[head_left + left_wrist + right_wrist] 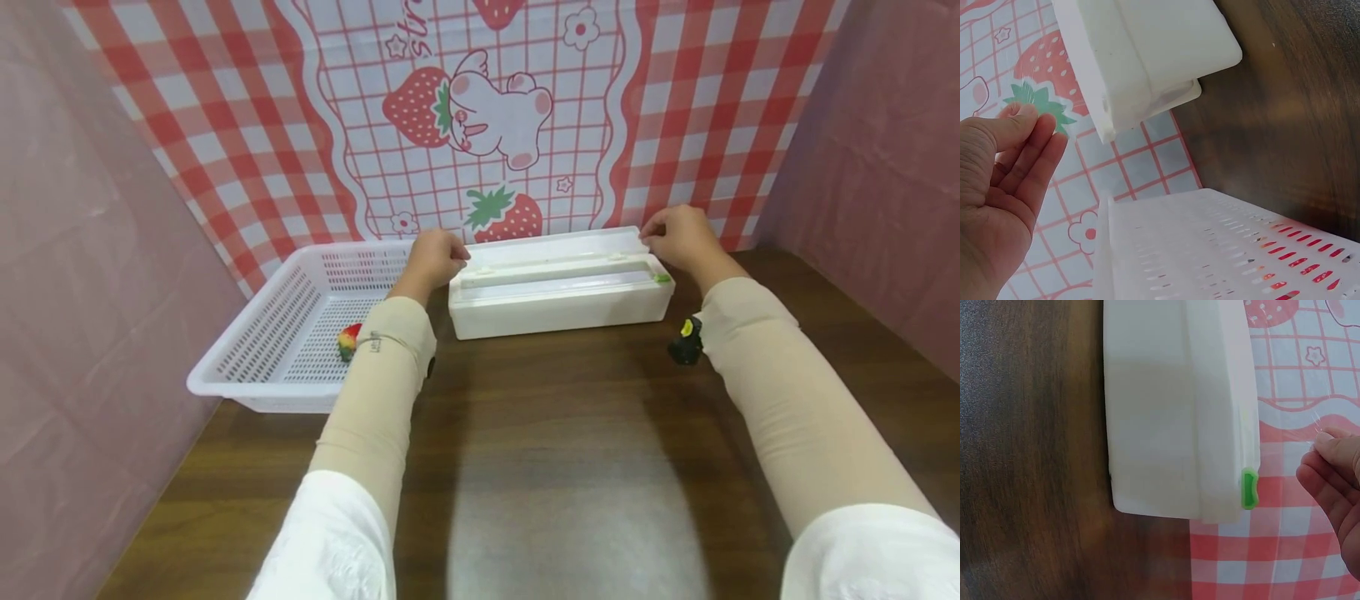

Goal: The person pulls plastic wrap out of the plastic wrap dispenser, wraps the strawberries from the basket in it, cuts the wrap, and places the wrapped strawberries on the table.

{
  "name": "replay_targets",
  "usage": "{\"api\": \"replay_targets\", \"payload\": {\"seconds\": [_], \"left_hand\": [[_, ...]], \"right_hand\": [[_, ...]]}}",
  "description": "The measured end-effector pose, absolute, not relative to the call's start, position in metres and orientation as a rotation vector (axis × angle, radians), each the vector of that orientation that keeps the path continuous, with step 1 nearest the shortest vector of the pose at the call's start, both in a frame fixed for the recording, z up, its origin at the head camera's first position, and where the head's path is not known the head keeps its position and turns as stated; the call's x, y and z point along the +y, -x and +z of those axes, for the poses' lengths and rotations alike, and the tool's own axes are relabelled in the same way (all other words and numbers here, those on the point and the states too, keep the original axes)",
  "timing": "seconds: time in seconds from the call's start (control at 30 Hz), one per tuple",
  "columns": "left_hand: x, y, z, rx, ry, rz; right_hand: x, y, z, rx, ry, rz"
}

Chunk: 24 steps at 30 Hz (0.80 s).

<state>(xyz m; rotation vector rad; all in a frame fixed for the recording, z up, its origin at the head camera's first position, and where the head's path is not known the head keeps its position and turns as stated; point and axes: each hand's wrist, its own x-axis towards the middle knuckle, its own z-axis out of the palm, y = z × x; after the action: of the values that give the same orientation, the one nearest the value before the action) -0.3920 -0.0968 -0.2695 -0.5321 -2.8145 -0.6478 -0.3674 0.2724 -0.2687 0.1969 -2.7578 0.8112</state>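
A long white cling film dispenser [562,317] stands on the table, its lid [555,247] raised at the back. A green slider [1249,489] sits at its right end. My left hand [435,260] is by the left end and pinches clear cling film [1024,84] between thumb and fingertips. At the far right corner, my right hand [681,237] pinches the film's other side, where fine creases show in the right wrist view. The film is nearly invisible between the hands, so its extent is hard to tell.
A white perforated basket [217,385] stands left of the dispenser, partly behind my left arm. In it lies a red and yellow item [349,340], partly covered by the sleeve. Behind hangs a strawberry-print cloth [495,125]. A small black object [684,346] with yellow is beside the right sleeve.
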Motion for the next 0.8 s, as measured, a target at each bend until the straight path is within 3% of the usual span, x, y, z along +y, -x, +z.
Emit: {"api": "replay_targets", "payload": {"seconds": [0.8], "left_hand": [[-0.097,0.386,-0.252,-2.734,0.458,-0.673]], "right_hand": [[0.274,0.363,-0.245,-2.749,-0.181,0.792]]}}
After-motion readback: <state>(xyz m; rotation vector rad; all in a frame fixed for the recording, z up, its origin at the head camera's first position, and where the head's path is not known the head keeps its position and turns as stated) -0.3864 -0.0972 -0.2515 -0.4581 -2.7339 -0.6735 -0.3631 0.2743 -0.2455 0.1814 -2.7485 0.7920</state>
